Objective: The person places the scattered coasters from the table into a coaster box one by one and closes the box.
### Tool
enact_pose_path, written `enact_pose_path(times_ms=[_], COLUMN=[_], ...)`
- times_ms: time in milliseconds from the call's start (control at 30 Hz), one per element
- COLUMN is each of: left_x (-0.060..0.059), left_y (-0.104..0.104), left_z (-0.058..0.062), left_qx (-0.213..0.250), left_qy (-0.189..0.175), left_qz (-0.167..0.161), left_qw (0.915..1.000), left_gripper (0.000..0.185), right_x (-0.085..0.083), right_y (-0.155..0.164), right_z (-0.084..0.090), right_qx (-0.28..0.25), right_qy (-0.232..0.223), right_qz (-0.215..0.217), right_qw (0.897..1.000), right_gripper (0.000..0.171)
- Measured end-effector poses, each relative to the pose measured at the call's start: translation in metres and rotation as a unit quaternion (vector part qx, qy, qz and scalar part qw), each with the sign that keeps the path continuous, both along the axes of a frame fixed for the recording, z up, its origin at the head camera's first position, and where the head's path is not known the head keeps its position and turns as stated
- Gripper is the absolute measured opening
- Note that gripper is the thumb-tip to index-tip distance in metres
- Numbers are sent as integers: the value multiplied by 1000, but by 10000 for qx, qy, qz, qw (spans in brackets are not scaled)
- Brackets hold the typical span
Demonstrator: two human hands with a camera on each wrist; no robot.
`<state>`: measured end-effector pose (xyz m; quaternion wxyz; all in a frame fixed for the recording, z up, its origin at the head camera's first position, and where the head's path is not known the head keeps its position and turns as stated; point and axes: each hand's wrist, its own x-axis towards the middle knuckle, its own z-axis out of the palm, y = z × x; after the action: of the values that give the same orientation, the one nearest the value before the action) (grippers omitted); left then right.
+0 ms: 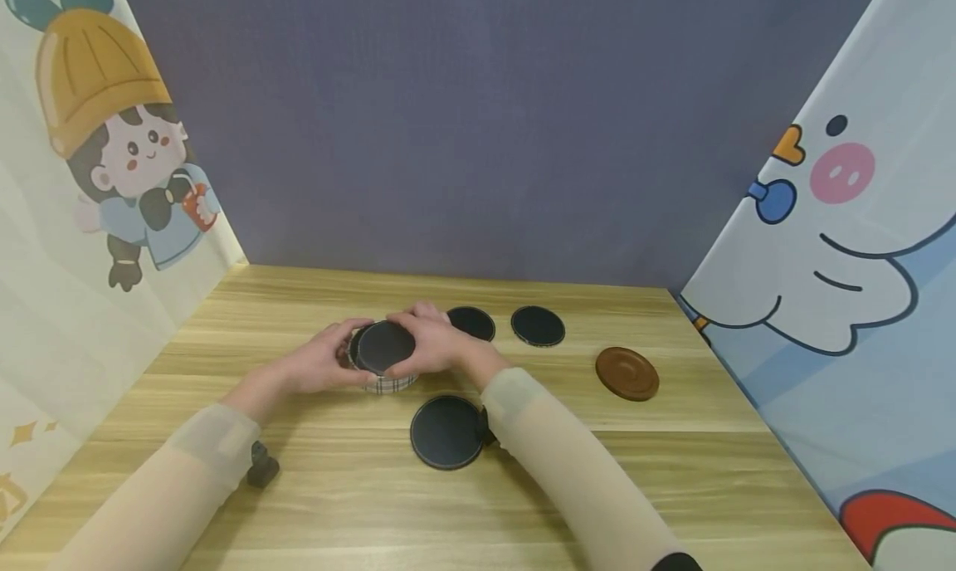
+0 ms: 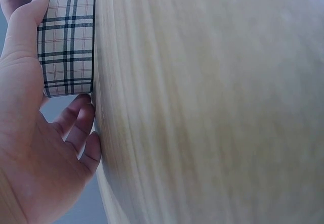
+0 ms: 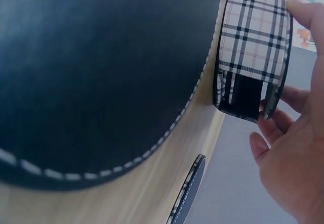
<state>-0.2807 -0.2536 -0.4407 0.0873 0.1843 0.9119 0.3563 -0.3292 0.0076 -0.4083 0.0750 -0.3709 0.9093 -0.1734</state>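
Note:
A round coaster holder with plaid sides stands on the table, left of the middle. My left hand grips its left side, the thumb on the plaid wall in the left wrist view. At the holder's top lies a round black coaster, its edge pinched by my right hand. In the right wrist view, a gap shows in the holder's side wall, and the coaster sits slightly tilted at the rim. How deep it sits cannot be told.
Another black coaster with pale edge stitching lies in front, beside my right forearm. Two more, a partly covered coaster and a fully visible coaster, lie behind. A brown round disc is on the right. Printed panels flank the wooden table.

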Motion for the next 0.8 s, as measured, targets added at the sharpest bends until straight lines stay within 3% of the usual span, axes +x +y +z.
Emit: enact_pose_path(times_ms=[800], left_x=[-1], left_y=[0], left_z=[1], left_qx=[36], left_qy=[-69], left_qz=[-66], left_qw=[9999], left_gripper=[103], right_x=[-4], right_y=[0], right_z=[-2], right_qx=[19], right_qy=[-260], right_qz=[6], right_qw=[9997], right_gripper=[103])
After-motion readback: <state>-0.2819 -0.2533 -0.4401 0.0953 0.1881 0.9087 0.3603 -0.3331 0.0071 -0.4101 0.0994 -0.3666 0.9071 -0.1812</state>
